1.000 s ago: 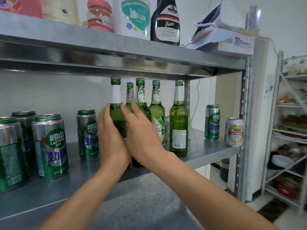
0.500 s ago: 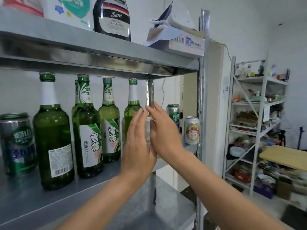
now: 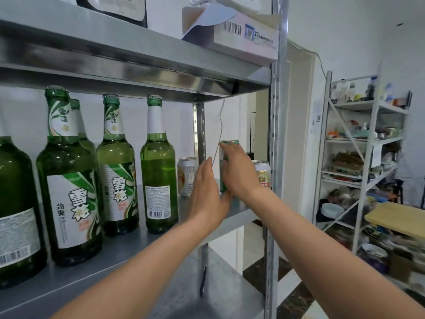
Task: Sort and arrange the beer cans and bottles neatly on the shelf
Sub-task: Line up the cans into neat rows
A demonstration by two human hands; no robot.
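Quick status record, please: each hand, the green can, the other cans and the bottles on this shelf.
right hand: grips the green can, fingers over its top
left hand: open, fingers straight, just left of that can; contact unclear
green can: upright, base hidden by the hands
white-and-gold cans: one left of the hands, another right of them
green bottles: upright on the shelf, left of the cans

Five green bottles [image 3: 69,180], one green can [image 3: 222,180] and two white-and-gold cans [image 3: 186,176] occupy the shelf [image 3: 239,214].
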